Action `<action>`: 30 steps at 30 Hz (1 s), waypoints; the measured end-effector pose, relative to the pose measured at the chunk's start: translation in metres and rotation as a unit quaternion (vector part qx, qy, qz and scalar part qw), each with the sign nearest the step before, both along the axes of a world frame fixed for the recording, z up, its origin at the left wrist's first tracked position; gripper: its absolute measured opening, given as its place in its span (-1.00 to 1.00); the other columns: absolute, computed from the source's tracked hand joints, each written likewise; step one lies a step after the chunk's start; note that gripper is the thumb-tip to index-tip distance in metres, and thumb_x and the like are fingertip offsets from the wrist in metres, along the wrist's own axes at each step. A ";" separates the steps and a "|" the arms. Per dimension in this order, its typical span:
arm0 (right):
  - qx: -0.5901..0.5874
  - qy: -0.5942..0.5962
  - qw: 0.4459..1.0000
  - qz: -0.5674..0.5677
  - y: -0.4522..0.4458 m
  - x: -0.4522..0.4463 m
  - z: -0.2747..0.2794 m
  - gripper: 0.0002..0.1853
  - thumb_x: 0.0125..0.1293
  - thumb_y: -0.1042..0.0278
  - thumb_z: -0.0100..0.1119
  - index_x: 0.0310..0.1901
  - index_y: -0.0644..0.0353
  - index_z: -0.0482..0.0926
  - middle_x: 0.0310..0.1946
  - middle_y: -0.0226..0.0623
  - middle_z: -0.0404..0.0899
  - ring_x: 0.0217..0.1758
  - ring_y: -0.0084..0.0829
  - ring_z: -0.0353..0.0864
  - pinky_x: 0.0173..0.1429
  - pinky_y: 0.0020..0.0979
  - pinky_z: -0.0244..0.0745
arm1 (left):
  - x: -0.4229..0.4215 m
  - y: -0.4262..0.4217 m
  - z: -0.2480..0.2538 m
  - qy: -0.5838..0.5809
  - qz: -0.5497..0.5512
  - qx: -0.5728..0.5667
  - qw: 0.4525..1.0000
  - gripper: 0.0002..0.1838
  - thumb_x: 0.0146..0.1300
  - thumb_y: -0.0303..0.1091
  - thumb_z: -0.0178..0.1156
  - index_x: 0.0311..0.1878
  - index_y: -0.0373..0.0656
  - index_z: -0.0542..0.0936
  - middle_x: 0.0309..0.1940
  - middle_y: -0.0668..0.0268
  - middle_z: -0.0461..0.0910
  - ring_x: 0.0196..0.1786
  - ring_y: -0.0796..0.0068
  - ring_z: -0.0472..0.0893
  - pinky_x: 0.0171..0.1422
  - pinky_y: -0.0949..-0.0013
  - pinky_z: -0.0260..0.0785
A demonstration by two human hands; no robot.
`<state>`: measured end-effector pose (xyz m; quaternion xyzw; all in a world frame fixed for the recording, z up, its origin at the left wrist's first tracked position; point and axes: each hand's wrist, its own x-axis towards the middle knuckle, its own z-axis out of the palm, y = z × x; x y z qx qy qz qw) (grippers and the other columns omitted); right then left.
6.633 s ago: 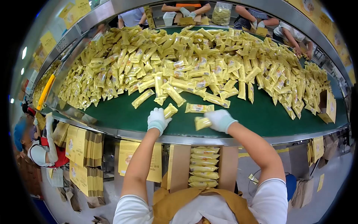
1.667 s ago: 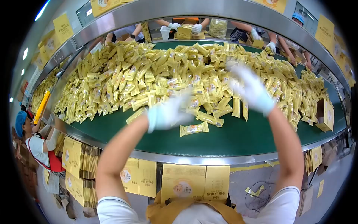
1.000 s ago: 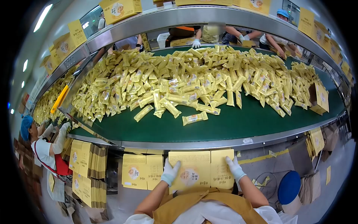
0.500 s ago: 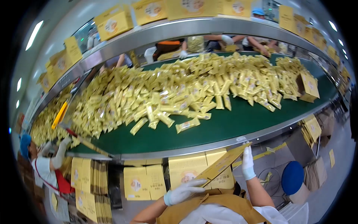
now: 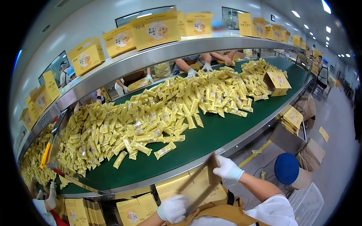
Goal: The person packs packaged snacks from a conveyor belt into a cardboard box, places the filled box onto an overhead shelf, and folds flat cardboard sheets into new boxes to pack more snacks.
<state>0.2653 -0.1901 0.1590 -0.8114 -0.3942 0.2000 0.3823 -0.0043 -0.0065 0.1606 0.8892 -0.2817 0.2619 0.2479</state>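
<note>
A yellow cardboard box (image 5: 212, 174), blurred by motion and showing its brown inner side, is held in front of my body between both gloved hands. My right hand (image 5: 227, 168) is closed on its upper right end, beside the belt's near edge. At the lower left end my left hand (image 5: 174, 208) has its fingers curled against the cardboard, partly smeared. Beyond the hands, a long heap of yellow wrapped snack packets (image 5: 151, 120) lies on the green conveyor belt (image 5: 215, 137). One packet (image 5: 164, 150) lies at the heap's near edge.
Flattened yellow cartons (image 5: 136, 211) are stacked below the belt. An open carton (image 5: 278, 83) rests on its right part. A shelf (image 5: 151, 49) with cartons spans above. Co-workers' gloved hands (image 5: 192, 72) reach in opposite. A blue stool (image 5: 286, 168) stands right.
The flat carton has been turned and partly opened out, showing its brown inside. My left hand has closed on its lower end, and my right hand has curled round the upper end. My view has swung right.
</note>
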 end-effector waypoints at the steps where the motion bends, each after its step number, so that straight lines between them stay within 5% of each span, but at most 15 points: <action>1: -0.076 -0.054 0.990 0.102 0.006 -0.009 0.030 -0.62 0.17 0.24 0.13 0.00 0.22 0.55 -0.14 0.10 0.68 -0.04 0.14 0.66 0.08 -0.05 0.58 | 0.001 0.006 0.007 0.060 0.038 0.069 0.995 -0.81 0.16 -0.23 0.17 -0.44 -0.10 0.65 -0.28 0.10 0.70 -0.25 0.05 0.68 -0.14 0.12 0.52; 3: -0.195 -0.159 0.933 0.257 0.018 -0.027 0.045 -0.62 0.18 0.25 0.13 0.02 0.19 0.57 -0.15 0.05 0.70 -0.05 0.08 0.69 0.05 -0.08 0.59 | 0.005 0.016 0.022 0.179 0.112 0.203 0.956 -0.68 0.32 -0.26 0.03 -0.56 -0.07 0.60 -0.43 0.18 0.68 -0.40 0.03 0.65 -0.36 0.11 0.47; 4: -0.243 -0.167 0.909 0.294 0.028 -0.038 0.051 -0.62 0.19 0.23 0.14 0.03 0.18 0.58 -0.15 0.03 0.70 -0.06 0.05 0.70 0.04 -0.08 0.60 | 0.022 0.023 0.023 0.070 0.126 0.133 0.981 -0.58 0.25 -0.26 0.09 -0.76 -0.01 0.35 -0.72 0.35 0.48 -0.68 0.15 0.44 -0.62 0.17 0.19; 7: -0.266 -0.182 0.874 0.363 0.048 -0.053 0.029 -0.48 0.24 -0.08 0.19 -0.01 0.23 0.61 -0.15 -0.03 0.72 -0.06 -0.01 0.72 0.03 -0.09 0.61 | 0.038 0.033 -0.001 0.235 0.065 0.205 0.948 -0.58 0.28 -0.16 0.11 -0.73 0.00 0.46 -0.67 0.27 0.53 -0.68 0.14 0.43 -0.59 0.17 0.23; 11: -0.221 -0.176 0.858 0.429 0.053 -0.056 0.023 -0.15 0.15 -0.48 0.20 0.00 0.35 0.61 -0.11 0.06 0.67 -0.03 -0.01 0.70 0.07 -0.13 0.59 | 0.041 0.018 -0.023 0.310 0.052 0.259 0.914 -0.64 0.30 -0.08 0.12 -0.58 0.01 0.61 -0.57 0.25 0.63 -0.47 0.21 0.59 -0.12 0.16 0.40; 12: -0.192 -0.148 0.863 0.443 0.048 -0.046 0.023 -0.13 0.16 -0.48 0.21 0.02 0.37 0.61 -0.10 0.09 0.65 -0.01 0.00 0.68 0.07 -0.13 0.58 | 0.050 0.020 -0.007 0.279 0.057 0.297 0.911 -0.74 0.23 -0.05 0.19 -0.32 -0.03 0.69 -0.40 0.25 0.68 -0.30 0.21 0.63 0.12 0.12 0.34; 14: -0.165 -0.076 0.863 0.472 0.036 -0.024 0.018 -0.10 0.15 -0.35 0.36 0.20 0.41 0.53 -0.01 0.10 0.58 0.04 -0.04 0.64 0.16 -0.18 0.55 | 0.047 0.012 0.009 0.071 0.272 0.231 0.931 -0.69 0.15 -0.07 0.26 -0.14 -0.05 0.67 -0.32 0.25 0.68 -0.27 0.18 0.62 0.16 0.07 0.32; 15: -0.125 -0.071 0.884 0.445 0.027 -0.019 0.014 -0.08 0.13 -0.30 0.41 0.24 0.42 0.48 0.02 0.08 0.57 0.04 -0.05 0.64 0.18 -0.20 0.55 | 0.045 0.011 0.011 -0.035 0.372 0.189 0.908 -0.62 0.11 -0.08 0.30 -0.05 -0.07 0.66 -0.28 0.25 0.68 -0.26 0.17 0.61 0.18 0.05 0.31; 18: -0.084 0.038 0.946 0.310 0.010 -0.029 0.014 0.15 0.00 -0.11 0.61 0.44 0.46 0.18 0.16 0.09 0.44 0.16 -0.04 0.54 0.33 -0.21 0.46 | 0.040 0.013 0.016 0.081 0.411 0.086 0.904 -0.47 0.05 -0.11 0.41 0.08 -0.11 0.61 -0.17 0.23 0.68 -0.13 0.16 0.66 0.12 0.13 0.43; 21: 0.023 -0.192 0.975 0.106 0.009 -0.038 -0.024 0.19 -0.05 -0.23 0.58 0.41 0.48 0.21 0.16 0.20 0.42 0.16 0.02 0.55 0.31 -0.20 0.47 | 0.034 0.009 0.032 0.217 0.353 0.043 0.909 -0.52 0.09 -0.02 0.44 -0.01 -0.12 0.66 -0.10 0.20 0.69 -0.04 0.12 0.68 0.08 0.18 0.48; 22: 0.011 -0.155 0.986 0.066 0.009 -0.041 -0.032 0.25 -0.08 -0.24 0.61 0.42 0.53 0.15 0.22 0.29 0.38 0.30 0.08 0.44 0.42 -0.16 0.37 | 0.035 0.010 0.032 0.246 0.312 0.025 0.917 -0.53 0.11 0.00 0.42 -0.02 -0.11 0.67 -0.07 0.19 0.69 0.01 0.11 0.67 0.15 0.13 0.47; 23: -0.001 -0.077 0.994 0.074 0.012 -0.043 -0.036 0.26 -0.07 -0.23 0.61 0.43 0.54 0.13 0.24 0.31 0.36 0.34 0.10 0.40 0.45 -0.14 0.33 | 0.035 0.009 0.031 0.272 0.271 0.008 0.923 -0.53 0.13 0.03 0.41 -0.03 -0.11 0.68 -0.04 0.17 0.69 0.07 0.09 0.66 0.21 0.09 0.45; 25: -0.025 0.080 0.993 0.083 0.019 -0.047 -0.042 0.29 -0.05 -0.22 0.61 0.45 0.57 0.08 0.29 0.36 0.31 0.41 0.14 0.32 0.52 -0.10 0.24 | 0.030 0.001 0.022 0.309 0.286 0.140 0.896 -0.15 0.07 0.34 0.33 0.31 -0.06 0.53 0.35 -0.09 0.41 0.47 -0.15 0.30 0.47 -0.23 0.10; 29: 0.010 -0.060 0.993 0.104 0.015 -0.047 -0.073 0.14 0.15 -0.09 0.52 0.49 0.55 0.05 0.31 0.20 0.40 0.25 0.00 0.55 0.35 -0.12 0.46 | 0.037 -0.016 0.020 0.390 0.303 0.202 0.846 0.21 -0.06 0.51 0.27 0.60 0.02 0.17 0.53 -0.32 0.03 0.56 -0.35 0.03 0.49 -0.37 -0.11; 30: 0.018 0.041 0.994 0.100 0.015 -0.041 -0.070 0.08 0.22 -0.07 0.45 0.49 0.52 0.06 0.31 0.15 0.42 0.23 -0.05 0.58 0.31 -0.16 0.50 | 0.037 -0.016 0.020 0.394 0.299 0.197 0.847 0.20 -0.06 0.48 0.28 0.60 0.02 0.18 0.53 -0.32 0.04 0.54 -0.35 0.07 0.48 -0.36 -0.08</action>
